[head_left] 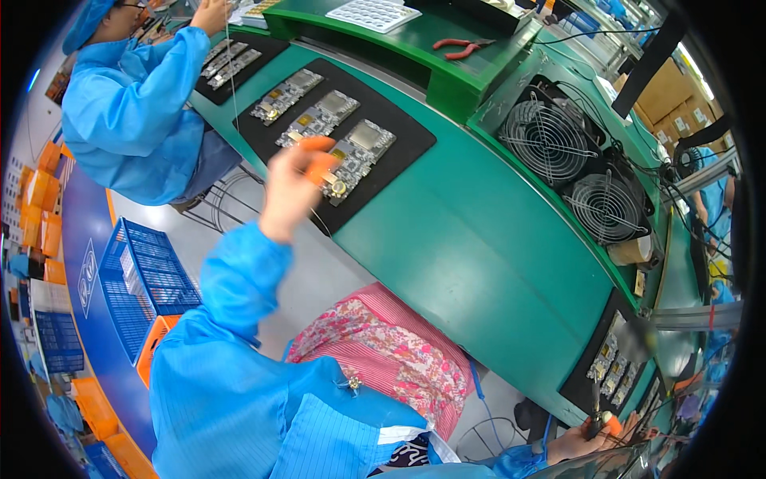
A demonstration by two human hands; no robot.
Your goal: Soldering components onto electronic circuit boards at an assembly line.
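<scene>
My left hand, with orange finger covers, is over the nearest of several circuit boards on a black mat. Its fingers are bent close together at the edge of that circuit board, and whatever they pinch is too small and blurred to make out. The board carries a silver square shield and a round gold-coloured part. At the lower right, my right hand is closed around a dark-handled pointed tool, its thin tip up. Beside it, more boards lie on another black mat.
Two fans with wire guards stand along the bench's far side. Red-handled pliers lie on a green shelf. A co-worker in blue sits at the upper left. A blue crate stands left of my arm.
</scene>
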